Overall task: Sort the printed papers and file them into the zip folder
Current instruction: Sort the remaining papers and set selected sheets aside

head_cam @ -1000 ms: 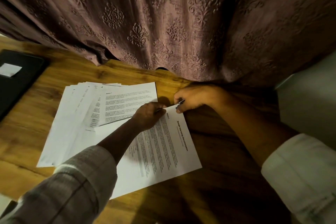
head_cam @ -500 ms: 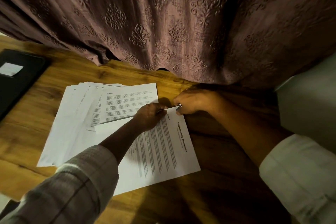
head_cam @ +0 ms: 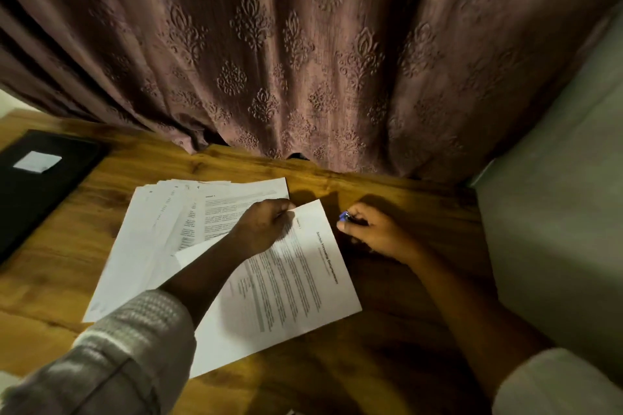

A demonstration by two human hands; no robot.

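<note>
The loose sheet [head_cam: 296, 283], a printed page with its heading along one side, lies slantwise on the wooden table [head_cam: 421, 296]. Its left edge overlaps the fanned stack [head_cam: 158, 232] of other printed papers. My left hand [head_cam: 263, 229] rests on the sheet's far end, fingers curled at the corner and gripping it; whether my thumb is under the paper I cannot tell. Just right of the sheet, my right hand [head_cam: 374, 234] is closed round a pen [head_cam: 344, 216], whose blue end points back at the page.

Sorting looks to be the step in hand, with this page singled out from the stack and nothing filed. The black folder [head_cam: 43, 192], which I take for the zip folder, lies well left of the sheet with a white label on its cover. I cannot tell whether it is zipped.

The next move probably calls for placing this page in order, with the pen kept off the print. After that, the stack needs squaring before it travels left.

Bare wood lies right of the sheet and between the stack and the folder. Beyond the sheet, a patterned curtain [head_cam: 303, 61] drapes onto the table's far edge. A pale surface [head_cam: 556, 212] closes off the right.
</note>
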